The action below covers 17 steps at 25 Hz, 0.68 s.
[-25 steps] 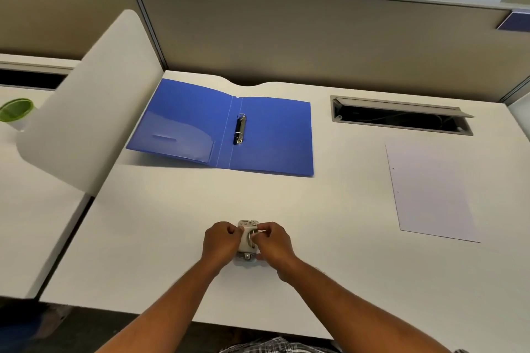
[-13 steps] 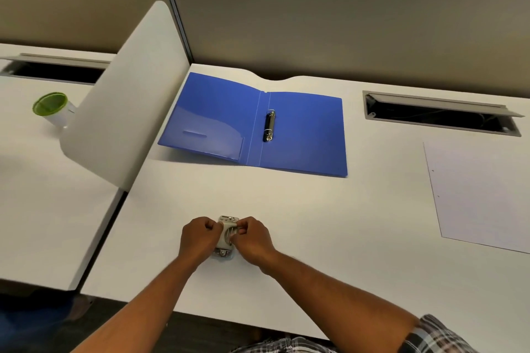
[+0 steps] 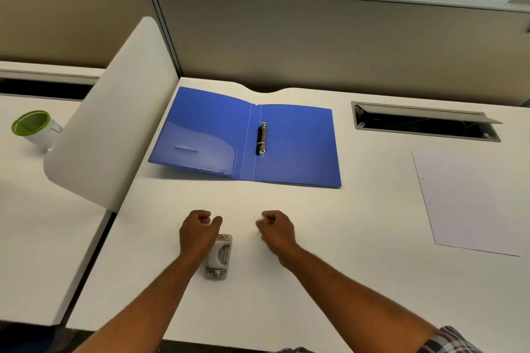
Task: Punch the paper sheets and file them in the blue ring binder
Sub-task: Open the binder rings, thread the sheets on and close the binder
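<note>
The blue ring binder [image 3: 295, 149] lies open and flat at the back of the white desk [image 3: 329, 281], its black two-ring mechanism [image 3: 262, 139] closed beside the spine. White paper sheets [image 3: 470, 200] with small holes along their left edge lie at the right. A small grey hole punch [image 3: 219, 258] stands on the desk near the front edge. My left hand [image 3: 198, 233] hovers as a fist just left of and over the punch, holding nothing. My right hand [image 3: 276, 231] is also a fist, empty, a short way to the punch's right.
A curved white divider panel [image 3: 114, 112] rises along the desk's left side. Beyond it, a green-rimmed cup [image 3: 31, 126] sits on the neighbouring desk. An open cable slot [image 3: 424, 123] is at the back right. A beige partition wall backs the desk.
Both hands have let go of the hole punch and drawn apart. The punch now stands on the desk by itself, and the camera view has shifted.
</note>
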Tool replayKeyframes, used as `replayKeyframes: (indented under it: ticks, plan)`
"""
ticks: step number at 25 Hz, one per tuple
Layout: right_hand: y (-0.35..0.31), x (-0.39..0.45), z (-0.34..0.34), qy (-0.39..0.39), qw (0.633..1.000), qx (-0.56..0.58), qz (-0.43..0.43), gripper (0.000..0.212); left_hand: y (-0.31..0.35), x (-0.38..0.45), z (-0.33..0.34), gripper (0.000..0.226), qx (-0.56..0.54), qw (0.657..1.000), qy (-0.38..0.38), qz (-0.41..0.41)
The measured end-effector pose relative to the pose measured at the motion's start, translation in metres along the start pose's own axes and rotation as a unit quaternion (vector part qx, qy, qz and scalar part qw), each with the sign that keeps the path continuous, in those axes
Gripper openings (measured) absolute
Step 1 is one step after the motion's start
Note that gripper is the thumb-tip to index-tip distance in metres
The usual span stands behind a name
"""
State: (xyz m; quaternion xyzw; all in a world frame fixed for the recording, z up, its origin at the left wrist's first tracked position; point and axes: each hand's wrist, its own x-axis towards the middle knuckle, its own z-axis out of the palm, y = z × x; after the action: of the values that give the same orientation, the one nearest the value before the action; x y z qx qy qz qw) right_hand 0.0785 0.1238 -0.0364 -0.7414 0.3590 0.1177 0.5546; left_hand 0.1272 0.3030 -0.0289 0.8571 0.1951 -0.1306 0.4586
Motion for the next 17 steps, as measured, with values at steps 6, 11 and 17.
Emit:
replayKeyframes:
  ticks: [6, 11, 17]
  plan:
    - [-0.028, 0.056, -0.056, 0.114, 0.982, 0.142, 0.052, 0.053, 0.055, 0.067, 0.002, 0.033, -0.185, 0.974, -0.002, -0.127]
    - [-0.038, 0.077, -0.079, 0.142, 0.91, 0.366, 0.132, 0.035, 0.085, 0.11, -0.01, 0.028, -0.382, 0.904, -0.004, -0.193]
    - [-0.045, 0.094, -0.086, 0.095, 0.836, 0.517, 0.158, 0.05, 0.1, 0.136, -0.013, 0.05, -0.475, 0.865, 0.008, -0.159]
